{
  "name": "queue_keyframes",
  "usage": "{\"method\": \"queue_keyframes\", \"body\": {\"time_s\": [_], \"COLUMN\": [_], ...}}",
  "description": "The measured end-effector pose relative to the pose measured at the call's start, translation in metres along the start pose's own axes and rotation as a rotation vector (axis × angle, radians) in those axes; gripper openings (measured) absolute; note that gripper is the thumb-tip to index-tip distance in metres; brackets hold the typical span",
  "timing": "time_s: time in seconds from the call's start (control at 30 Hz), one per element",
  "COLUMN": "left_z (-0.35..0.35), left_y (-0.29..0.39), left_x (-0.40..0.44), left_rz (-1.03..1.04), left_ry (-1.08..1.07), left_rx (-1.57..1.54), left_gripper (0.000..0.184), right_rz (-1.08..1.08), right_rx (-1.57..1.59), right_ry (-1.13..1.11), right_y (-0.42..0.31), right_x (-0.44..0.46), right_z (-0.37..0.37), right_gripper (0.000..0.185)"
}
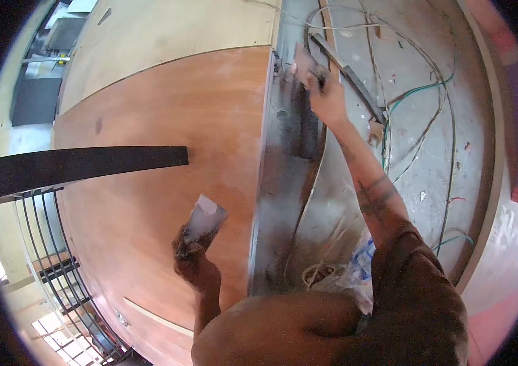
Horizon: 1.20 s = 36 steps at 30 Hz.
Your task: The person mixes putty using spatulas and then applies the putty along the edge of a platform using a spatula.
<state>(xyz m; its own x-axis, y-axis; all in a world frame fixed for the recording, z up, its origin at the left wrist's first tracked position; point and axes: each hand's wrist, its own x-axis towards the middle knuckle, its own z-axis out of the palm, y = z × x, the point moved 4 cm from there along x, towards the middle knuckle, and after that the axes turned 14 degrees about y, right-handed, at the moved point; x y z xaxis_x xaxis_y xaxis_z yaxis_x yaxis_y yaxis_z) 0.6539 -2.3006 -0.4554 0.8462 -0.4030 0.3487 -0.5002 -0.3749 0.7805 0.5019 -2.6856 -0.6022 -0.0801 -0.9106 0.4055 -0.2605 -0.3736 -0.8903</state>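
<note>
My left hand (198, 268) is closed around a flat grey plate (201, 222) with a pale smear near its top corner. It is held over the reddish-brown wood panel (210, 110). My right arm stretches forward, and my right hand (329, 100) grips a small flat scraper-like piece (303, 63), blurred, so its exact kind cannot be made out. That piece is over the dark-stained grey strip (292, 134) along the panel's edge.
Loose cables (417, 55) and a long metal bar (356, 88) lie on the grey floor at right. A plastic bag (361, 268) sits beside my knee. A dark curved beam (88, 165) juts over the panel from the left, near black railings (51, 262).
</note>
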Motion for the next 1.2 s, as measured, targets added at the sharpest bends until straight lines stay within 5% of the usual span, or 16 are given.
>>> {"method": "queue_keyframes", "body": {"time_s": [0.07,0.3,0.37,1.2], "left_z": [-0.004,-0.023,-0.021,-0.012], "left_y": [-0.019,-0.052,-0.036,-0.023], "left_x": [-0.006,-0.028,-0.027,-0.027], "left_rz": [-0.156,-0.347,-0.273,-0.416], "left_ry": [0.035,0.145,0.145,0.149], "left_rx": [-0.180,-0.047,-0.261,-0.311], "left_gripper": [0.046,0.058,0.039,0.023], "right_rz": [-0.044,-0.092,-0.106,0.045], "right_rx": [-0.014,-0.009,-0.002,-0.017], "right_ry": [-0.007,-0.004,-0.004,0.005], "right_y": [0.016,0.015,0.015,0.016], "right_x": [0.008,0.015,0.016,0.006], "right_z": [0.026,0.056,0.062,0.056], "right_gripper": [0.024,0.023,0.023,0.027]}}
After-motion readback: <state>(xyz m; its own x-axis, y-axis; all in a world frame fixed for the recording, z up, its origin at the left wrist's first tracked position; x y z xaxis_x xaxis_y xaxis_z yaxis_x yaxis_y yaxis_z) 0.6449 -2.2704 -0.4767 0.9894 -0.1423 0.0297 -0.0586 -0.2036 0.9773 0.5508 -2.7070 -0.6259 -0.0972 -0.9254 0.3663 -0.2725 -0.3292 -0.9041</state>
